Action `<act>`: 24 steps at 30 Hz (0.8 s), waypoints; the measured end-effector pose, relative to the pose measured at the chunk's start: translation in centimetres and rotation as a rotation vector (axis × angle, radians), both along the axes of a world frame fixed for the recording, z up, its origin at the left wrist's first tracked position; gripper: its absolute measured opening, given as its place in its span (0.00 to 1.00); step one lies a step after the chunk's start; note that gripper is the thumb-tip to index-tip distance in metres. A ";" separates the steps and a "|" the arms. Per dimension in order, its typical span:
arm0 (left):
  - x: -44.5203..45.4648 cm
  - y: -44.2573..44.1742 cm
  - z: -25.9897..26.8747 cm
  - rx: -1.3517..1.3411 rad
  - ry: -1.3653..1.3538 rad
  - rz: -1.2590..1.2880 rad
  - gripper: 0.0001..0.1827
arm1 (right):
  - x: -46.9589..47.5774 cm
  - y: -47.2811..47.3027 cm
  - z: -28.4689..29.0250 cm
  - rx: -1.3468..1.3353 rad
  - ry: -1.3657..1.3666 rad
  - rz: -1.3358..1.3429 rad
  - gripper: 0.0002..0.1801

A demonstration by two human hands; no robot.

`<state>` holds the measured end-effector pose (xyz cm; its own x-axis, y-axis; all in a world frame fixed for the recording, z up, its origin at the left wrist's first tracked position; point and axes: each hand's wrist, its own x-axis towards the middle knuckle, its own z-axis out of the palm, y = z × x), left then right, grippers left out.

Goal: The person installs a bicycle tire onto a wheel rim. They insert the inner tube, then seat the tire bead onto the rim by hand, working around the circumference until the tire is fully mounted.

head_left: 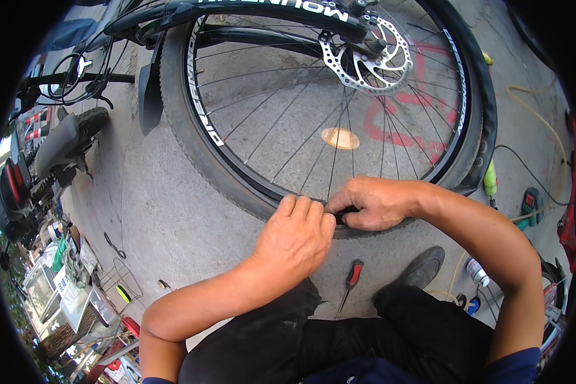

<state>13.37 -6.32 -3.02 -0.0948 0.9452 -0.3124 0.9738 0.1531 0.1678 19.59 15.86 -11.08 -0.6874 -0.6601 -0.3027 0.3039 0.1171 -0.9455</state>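
A bicycle wheel with a black rim stands before me, with its tyre around it. My left hand grips the tyre at the wheel's near edge, fingertips curled over towards the rim. Close beside it, my right hand has thumb and bent fingers at the dark gap between tyre and rim. What its fingertips touch inside is partly hidden. On the right, a black inner tube hangs outside the tyre. The disc brake rotor and the fork are at the top.
A red-and-black screwdriver lies between my feet, near my shoe. To the right are a lime-green tool, a cordless drill, a yellowish hose and a white bottle. Another tyre stands at left.
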 end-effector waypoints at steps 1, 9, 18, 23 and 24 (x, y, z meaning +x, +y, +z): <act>-0.2 -0.1 -0.1 -0.017 -0.010 0.000 0.07 | 0.0 0.3 0.2 0.044 0.036 0.000 0.18; -2.7 -0.1 -1.4 -0.052 -0.239 0.099 0.23 | 2.5 3.1 1.6 0.387 0.247 -0.138 0.20; -2.1 -0.3 -1.9 0.005 -0.303 0.157 0.28 | 5.5 8.2 1.5 0.472 0.128 -0.153 0.28; -0.9 0.0 -2.6 0.125 -0.392 0.141 0.28 | 10.4 11.9 1.4 0.690 0.115 -0.116 0.21; -0.7 0.2 -2.7 0.107 -0.407 0.137 0.28 | 10.9 12.1 1.5 0.717 0.108 -0.148 0.19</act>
